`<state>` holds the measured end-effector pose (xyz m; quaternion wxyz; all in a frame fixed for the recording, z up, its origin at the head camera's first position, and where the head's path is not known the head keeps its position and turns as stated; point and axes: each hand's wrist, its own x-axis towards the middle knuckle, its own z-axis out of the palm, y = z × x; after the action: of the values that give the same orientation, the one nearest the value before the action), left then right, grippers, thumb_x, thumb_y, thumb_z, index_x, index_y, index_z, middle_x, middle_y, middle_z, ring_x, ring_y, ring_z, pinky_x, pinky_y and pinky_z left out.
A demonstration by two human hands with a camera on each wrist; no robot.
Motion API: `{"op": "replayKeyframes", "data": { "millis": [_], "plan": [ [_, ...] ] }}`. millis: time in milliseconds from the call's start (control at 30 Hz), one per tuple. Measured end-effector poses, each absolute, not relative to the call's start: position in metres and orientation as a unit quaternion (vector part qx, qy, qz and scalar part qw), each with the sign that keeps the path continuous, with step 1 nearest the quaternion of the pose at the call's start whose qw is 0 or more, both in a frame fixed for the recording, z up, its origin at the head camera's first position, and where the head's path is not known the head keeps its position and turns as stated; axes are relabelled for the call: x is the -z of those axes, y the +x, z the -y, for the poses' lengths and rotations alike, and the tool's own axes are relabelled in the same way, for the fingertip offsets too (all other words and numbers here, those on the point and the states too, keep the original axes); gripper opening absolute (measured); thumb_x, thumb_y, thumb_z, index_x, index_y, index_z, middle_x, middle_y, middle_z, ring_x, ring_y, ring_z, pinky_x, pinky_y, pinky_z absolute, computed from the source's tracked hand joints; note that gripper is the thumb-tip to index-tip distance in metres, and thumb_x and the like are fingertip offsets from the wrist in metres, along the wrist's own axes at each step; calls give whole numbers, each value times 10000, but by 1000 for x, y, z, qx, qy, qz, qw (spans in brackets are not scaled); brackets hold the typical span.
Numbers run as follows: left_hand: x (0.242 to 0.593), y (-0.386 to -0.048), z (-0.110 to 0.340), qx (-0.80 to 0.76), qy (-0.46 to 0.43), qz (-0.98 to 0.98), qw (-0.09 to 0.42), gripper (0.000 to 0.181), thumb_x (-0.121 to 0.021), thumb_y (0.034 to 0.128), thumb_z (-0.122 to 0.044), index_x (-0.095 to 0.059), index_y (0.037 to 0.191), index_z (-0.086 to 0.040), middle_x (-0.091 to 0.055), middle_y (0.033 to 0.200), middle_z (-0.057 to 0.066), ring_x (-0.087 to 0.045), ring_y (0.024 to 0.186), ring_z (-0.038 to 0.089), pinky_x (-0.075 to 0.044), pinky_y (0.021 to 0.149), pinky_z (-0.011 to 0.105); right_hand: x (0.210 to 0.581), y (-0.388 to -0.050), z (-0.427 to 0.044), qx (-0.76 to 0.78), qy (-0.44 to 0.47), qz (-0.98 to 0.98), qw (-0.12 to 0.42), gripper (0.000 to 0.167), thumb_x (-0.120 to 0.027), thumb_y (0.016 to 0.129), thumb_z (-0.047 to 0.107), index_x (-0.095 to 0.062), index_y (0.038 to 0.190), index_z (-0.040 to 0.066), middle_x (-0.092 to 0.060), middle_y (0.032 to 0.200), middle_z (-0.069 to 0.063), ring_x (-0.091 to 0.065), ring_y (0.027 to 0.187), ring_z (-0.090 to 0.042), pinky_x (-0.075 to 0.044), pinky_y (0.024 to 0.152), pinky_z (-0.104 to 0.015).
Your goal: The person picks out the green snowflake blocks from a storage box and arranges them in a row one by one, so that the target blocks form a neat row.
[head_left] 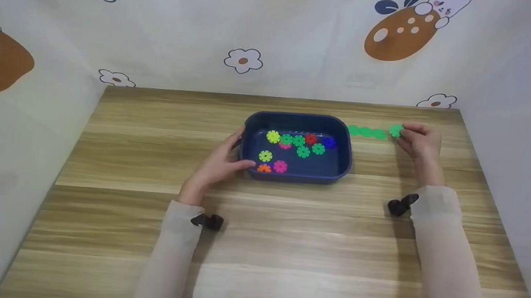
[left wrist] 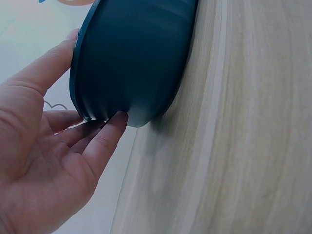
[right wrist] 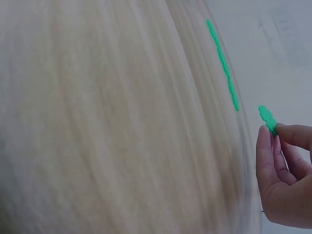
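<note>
My right hand (head_left: pixel 423 142) pinches a green notched plastic disc (head_left: pixel 395 130) between thumb and fingertips, held up off the table in the right wrist view. Just left of it, a row of green discs (head_left: pixel 367 132) lies flat on the table, end to end beside the box. At the box's left end, my left hand (head_left: pixel 221 160) grips the dark blue box (head_left: pixel 292 177), thumb at the near corner and fingers round the far side. In the left wrist view the fingertips touch the box's outer wall (left wrist: pixel 131 63). Several coloured discs, including a yellow disc (head_left: pixel 273 136) and a red disc (head_left: pixel 311 138), lie inside.
The wood-grain table (head_left: pixel 286 238) runs back to a pale patterned curtain (head_left: pixel 305 41), which also hangs along both sides. A small black wrist camera (head_left: pixel 208 221) sits on the left sleeve, and another black camera (head_left: pixel 401 205) on the right sleeve.
</note>
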<state>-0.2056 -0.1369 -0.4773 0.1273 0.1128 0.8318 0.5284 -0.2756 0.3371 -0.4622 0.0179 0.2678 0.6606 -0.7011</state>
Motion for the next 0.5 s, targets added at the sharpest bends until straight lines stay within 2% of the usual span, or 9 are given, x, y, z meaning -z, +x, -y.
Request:
{"op": "replayKeyframes", "data": {
  "millis": [133,367,500],
  "plan": [
    [477,-205,137,-528,107,-833,130,943,-768,885,-242,-170,1608,-139,-179,1673,131,-235,1534,312,-357,1201,443,464,-276,-338,696,266,-666,23,200,-609,956,1,-602,1152,41,-593,1088,-16,-688,885,-41,-550,960,-212],
    [477,-205,137,-561,126,-808,128,959,-778,874,-199,-164,1600,-73,-172,1667,172,-261,1521,336,-376,1184,442,467,-277,-338,697,282,-658,17,234,-644,925,-20,-642,1154,25,-621,1034,0,-708,817,-24,-568,912,-205],
    [477,-204,137,-558,126,-811,127,957,-777,876,-212,-165,1601,-77,-172,1667,173,-265,1519,338,-377,1183,441,468,-278,-338,696,279,-662,18,222,-638,924,-32,-639,1140,20,-625,1016,-5,-707,806,-24,-564,923,-214]
  ]
}}
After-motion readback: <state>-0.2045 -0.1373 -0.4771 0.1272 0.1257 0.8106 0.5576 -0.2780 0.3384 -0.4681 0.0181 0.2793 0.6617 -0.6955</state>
